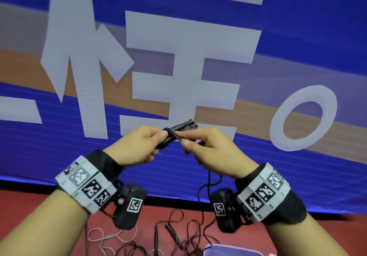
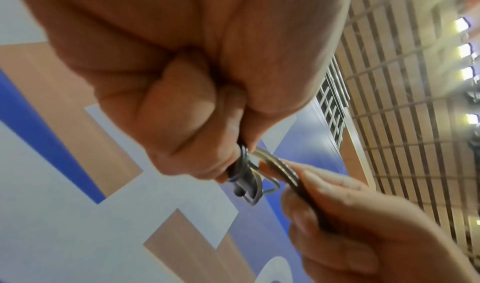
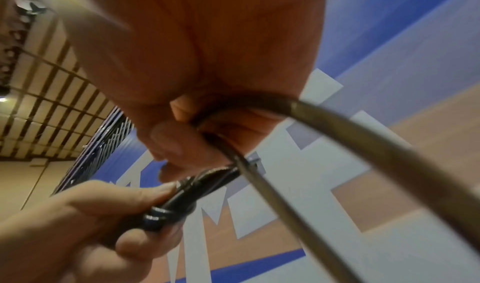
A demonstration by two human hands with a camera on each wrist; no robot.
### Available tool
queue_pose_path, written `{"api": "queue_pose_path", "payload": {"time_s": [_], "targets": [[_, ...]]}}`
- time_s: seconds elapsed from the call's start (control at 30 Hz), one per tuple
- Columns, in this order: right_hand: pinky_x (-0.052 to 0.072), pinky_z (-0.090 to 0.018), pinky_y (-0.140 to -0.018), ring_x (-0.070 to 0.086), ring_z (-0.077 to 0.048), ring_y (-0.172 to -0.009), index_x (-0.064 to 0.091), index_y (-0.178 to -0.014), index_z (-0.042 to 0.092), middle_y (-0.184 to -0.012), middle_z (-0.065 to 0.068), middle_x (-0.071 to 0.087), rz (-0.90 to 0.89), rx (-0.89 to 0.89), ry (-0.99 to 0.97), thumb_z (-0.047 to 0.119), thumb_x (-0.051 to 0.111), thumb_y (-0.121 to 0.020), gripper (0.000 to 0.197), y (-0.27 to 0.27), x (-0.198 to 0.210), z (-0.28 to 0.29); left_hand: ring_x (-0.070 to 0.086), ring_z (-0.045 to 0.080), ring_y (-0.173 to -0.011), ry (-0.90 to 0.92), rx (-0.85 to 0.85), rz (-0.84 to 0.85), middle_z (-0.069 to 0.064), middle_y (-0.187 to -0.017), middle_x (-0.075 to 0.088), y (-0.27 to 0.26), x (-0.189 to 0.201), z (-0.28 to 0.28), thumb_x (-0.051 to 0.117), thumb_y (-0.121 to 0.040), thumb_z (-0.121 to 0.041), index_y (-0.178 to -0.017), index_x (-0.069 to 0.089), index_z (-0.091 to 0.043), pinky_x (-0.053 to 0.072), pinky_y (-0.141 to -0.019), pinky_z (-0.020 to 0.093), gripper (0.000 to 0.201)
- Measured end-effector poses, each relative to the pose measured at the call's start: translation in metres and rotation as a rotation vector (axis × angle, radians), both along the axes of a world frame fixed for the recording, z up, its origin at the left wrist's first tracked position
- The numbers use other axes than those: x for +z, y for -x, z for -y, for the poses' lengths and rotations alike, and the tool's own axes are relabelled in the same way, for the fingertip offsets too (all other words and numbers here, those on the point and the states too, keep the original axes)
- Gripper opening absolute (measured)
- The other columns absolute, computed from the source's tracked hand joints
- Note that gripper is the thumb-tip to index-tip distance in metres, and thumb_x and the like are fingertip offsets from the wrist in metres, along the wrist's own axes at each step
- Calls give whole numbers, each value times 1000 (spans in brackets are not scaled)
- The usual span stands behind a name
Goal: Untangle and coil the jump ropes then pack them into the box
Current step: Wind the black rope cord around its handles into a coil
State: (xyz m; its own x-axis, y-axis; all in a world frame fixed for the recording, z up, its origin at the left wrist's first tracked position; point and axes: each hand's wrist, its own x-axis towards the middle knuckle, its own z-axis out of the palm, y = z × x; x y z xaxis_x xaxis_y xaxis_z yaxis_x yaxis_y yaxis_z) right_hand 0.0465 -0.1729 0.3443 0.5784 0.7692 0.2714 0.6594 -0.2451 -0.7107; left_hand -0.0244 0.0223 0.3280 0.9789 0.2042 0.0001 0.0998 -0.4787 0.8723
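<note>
Winding cord round paired handles, chest height

Floor below: loose ropes [image 1: 178, 234] tangled beside the box [image 1: 228, 250]. Up front, left hand [image 1: 137, 146] grips the black handles [image 1: 178, 130]; right hand [image 1: 208, 152] pinches the cord [image 1: 177, 136]. Judgement: keep cord taut, lay turns side by side. Handles' long axis points up-right, away toward the blue banner [image 1: 297, 27]

Blue banner [image 1: 297, 27] with large pale characters and orange bands, hung behind. Red floor [image 1: 49, 206] below. Slatted ceiling [image 2: 402, 102] overhead, lit by bright lamps [image 2: 465, 51].
</note>
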Motion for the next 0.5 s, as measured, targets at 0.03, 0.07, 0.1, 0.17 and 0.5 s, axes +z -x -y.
{"api": "queue_pose_path", "payload": {"time_s": [0.03,0.07,0.1,0.17,0.5], "targets": [[39,-18,-47,45,-10,-48,68,-118,40,-68,5,63,-53,-1,-29,18,58,-99,31,0,-2,-1,35,11,-44,72,-5,9,1,-63,43,1,1,0,39,-105,-34,-86,58,-11,25,-42,20,36],[40,-18,-45,45,-11,-48,68,-112,41,-66,3,64,-95,-4,-67,17,62,-97,29,1,-4,-2,33,10,-44,123,-16,23,2,-63,42,1,2,0,39,-106,-34,-90,58,-9,23,-43,20,36],[40,-18,-45,47,-11,-47,69,-104,38,-65,0,66,-140,-13,-117,15,65,-95,24,1,-6,-4,32,10,-44,164,-27,40,2,-64,41,1,3,1,38,-106,-35,-94,58,-7,22,-42,19,37],[42,-20,-46,49,-11,-47,69,-90,24,-64,-2,68,-241,-38,-208,12,70,-91,12,0,-12,-8,31,8,-43,250,-44,72,0,-62,42,2,5,1,38,-105,-36,-102,59,-1,22,-40,18,42],[41,-22,-57,49,-7,-60,75,-98,23,-61,10,56,-239,149,-109,15,60,-98,18,-8,-28,-1,25,9,-41,383,-216,99,3,-59,40,11,15,6,44,-103,-36,-98,62,-2,16,-40,17,39]]}}
